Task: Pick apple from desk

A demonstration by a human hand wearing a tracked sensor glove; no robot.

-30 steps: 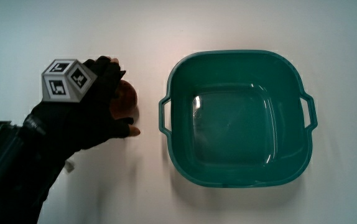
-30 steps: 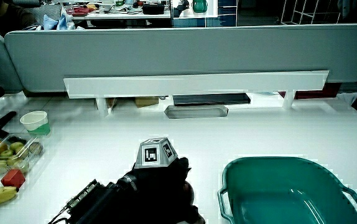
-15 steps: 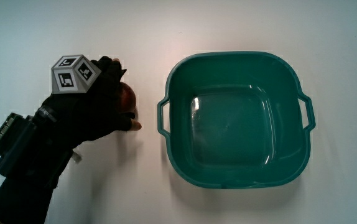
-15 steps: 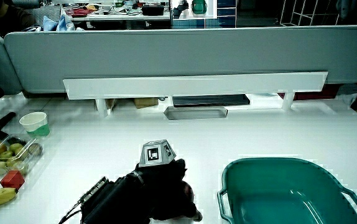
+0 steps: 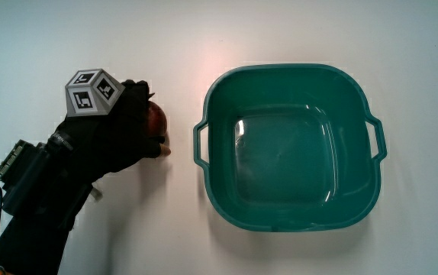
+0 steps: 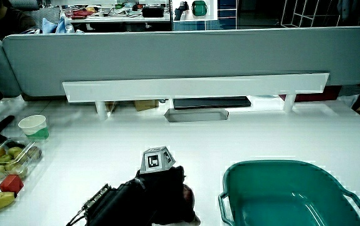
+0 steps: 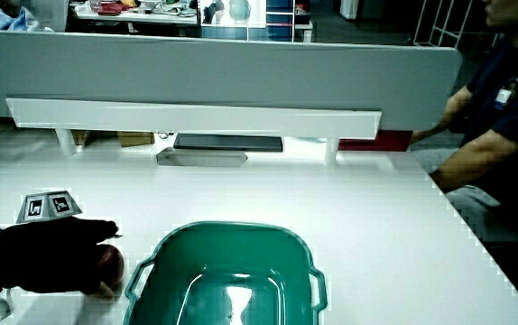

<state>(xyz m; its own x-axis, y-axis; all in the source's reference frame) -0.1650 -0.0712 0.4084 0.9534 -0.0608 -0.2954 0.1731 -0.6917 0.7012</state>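
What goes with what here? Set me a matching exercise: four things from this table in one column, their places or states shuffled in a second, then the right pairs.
Things:
1. apple
2. basin
3. cube
4. cup

Places or states:
A. on the back of the hand
B. near the fruit box at the table's edge
C. gripped by the black glove
D. teal, nothing in it, beside the hand

Pairs: 1-C, 2-D, 3-A, 4-B
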